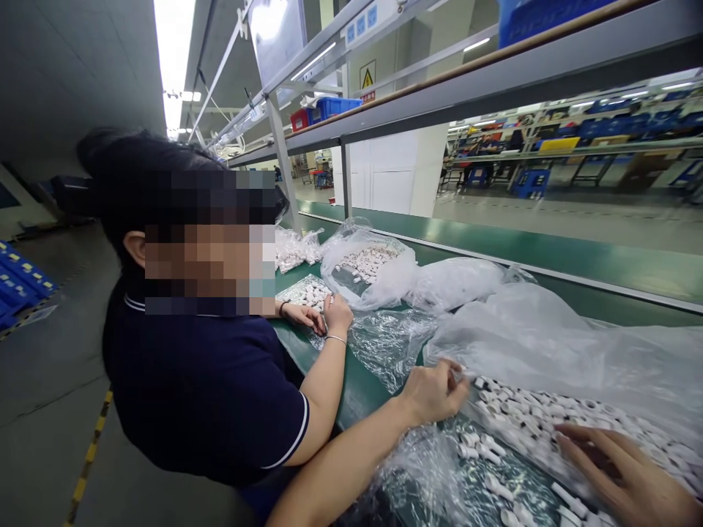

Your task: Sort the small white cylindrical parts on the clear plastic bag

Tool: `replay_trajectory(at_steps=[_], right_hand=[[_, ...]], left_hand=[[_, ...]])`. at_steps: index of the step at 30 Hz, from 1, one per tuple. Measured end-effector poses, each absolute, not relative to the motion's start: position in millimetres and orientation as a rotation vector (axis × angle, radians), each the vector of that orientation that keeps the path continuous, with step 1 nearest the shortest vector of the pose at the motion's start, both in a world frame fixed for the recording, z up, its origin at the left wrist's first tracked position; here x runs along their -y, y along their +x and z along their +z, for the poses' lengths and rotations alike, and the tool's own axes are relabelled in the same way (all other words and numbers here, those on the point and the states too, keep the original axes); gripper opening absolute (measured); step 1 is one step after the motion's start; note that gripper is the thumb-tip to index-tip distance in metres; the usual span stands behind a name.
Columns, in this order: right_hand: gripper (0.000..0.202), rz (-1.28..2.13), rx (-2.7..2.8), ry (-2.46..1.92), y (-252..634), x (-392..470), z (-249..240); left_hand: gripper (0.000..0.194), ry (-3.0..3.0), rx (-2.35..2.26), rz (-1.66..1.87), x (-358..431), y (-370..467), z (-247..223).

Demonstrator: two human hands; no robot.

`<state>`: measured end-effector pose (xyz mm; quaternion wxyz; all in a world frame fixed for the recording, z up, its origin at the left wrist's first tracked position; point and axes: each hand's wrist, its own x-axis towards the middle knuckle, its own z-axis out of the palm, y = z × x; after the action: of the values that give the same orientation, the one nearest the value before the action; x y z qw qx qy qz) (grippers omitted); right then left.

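Note:
My left hand [433, 391] is closed in a pinch at the edge of a large clear plastic bag [510, 322]. Small white plastic fittings [527, 410] lie heaped in the mouth of this bag. Over the heap's near side, my right hand [626, 468] reaches in with its fingers stretched out and a gap between thumb and fingers. Its fingertips are close to the fittings and slightly blurred; no held part is visible. Below my hands, loose white fittings [497, 483] rest on crinkled clear film [433, 468].
A co-worker in a dark polo shirt [203, 395] sits close on my left, both hands [335, 315] near white parts. More bags of parts [367, 263] line the green bench [356, 395]. A metal shelf frame [280, 161] stands above, holding blue bins [335, 107].

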<state>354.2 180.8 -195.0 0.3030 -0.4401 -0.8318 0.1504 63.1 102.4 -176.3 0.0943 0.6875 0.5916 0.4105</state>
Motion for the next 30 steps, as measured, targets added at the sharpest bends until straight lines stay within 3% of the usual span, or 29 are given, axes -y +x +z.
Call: replay_trajectory(at_steps=[15, 25, 30], right_hand=[[0.033, 0.588, 2.055, -1.29, 347, -139, -131], [0.025, 0.621, 2.067, -1.272, 350, -136, -139], [0.022, 0.574, 2.064, -1.266, 350, -139, -145]], left_hand=[[0.02, 1.954, -1.724, 1.255, -89, 69, -170], [0.028, 1.976, -1.695, 1.257, -87, 69, -171], [0.022, 2.011, -1.685, 1.286, -88, 67, -171]])
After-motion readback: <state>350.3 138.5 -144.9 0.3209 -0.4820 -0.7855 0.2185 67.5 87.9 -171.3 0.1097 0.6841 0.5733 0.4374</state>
